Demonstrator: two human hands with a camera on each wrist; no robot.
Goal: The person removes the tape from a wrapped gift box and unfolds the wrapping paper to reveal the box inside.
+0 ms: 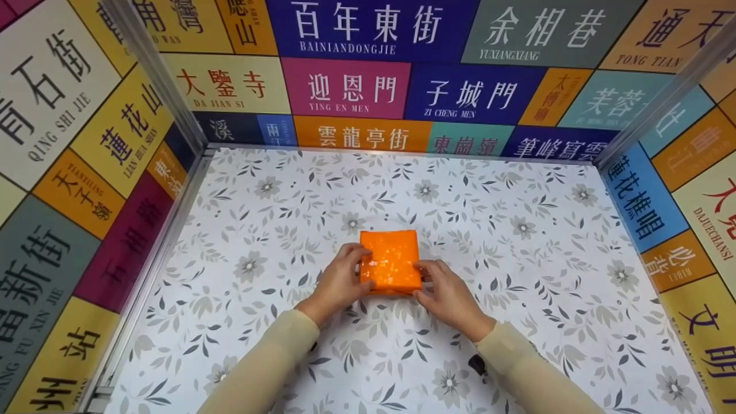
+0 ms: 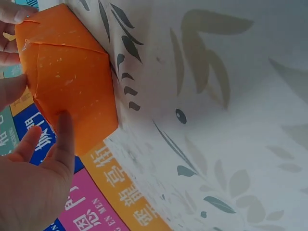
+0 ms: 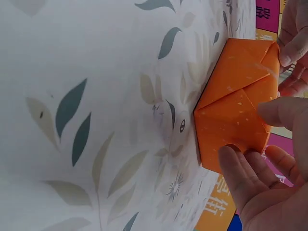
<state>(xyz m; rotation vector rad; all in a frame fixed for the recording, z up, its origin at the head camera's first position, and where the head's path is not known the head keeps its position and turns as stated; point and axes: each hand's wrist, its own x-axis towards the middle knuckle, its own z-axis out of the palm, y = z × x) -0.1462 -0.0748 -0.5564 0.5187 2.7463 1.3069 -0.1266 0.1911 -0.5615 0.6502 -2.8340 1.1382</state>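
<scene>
A small square box wrapped in shiny orange paper (image 1: 391,261) sits on the floral-patterned tabletop, between the two hands in the head view. My left hand (image 1: 338,282) holds its left side, fingers at the left edge and thumb by the near left corner. On the opposite side my right hand (image 1: 451,294) grips the right edge, its thumb near the front corner. Slanting folds cross the end of the orange box (image 3: 236,115) in the right wrist view. A crease and a folded flap also show on the wrapping (image 2: 72,82) in the left wrist view.
The white tabletop (image 1: 276,218) has grey flowers and leaves. Colourful panels (image 1: 345,86) with printed characters stand behind it and along both sides. Metal frame edges (image 1: 178,195) border the table at left. A black strap (image 1: 476,364) shows under the right sleeve.
</scene>
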